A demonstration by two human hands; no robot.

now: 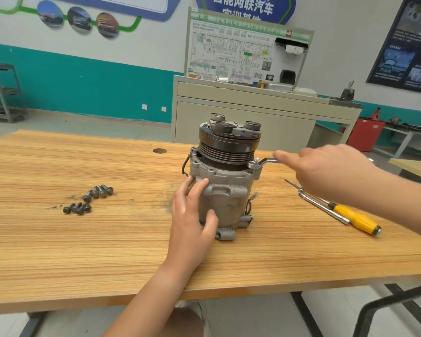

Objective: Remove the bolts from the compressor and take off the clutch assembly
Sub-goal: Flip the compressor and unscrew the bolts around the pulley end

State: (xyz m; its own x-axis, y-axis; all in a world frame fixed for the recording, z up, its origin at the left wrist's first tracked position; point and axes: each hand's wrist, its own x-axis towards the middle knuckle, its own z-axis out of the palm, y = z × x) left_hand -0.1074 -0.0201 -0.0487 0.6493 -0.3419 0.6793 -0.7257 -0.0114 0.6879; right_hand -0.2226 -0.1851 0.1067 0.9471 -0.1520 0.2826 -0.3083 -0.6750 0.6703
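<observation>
The compressor [225,198], upright on the worktop [83,239], looks heavy, rigid and top-heavy, best braced low on its cast body, where the left hand [192,215] presses with fingers spread, while the right hand [326,173] grips the wrench [265,162] reaching leftward to its flange.

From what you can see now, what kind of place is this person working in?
Probably an automotive training workshop: a compressor stands on a wooden workbench beside loose bolts, a wiring-diagram teaching board stands behind, and round car pictures decorate the wall.
</observation>
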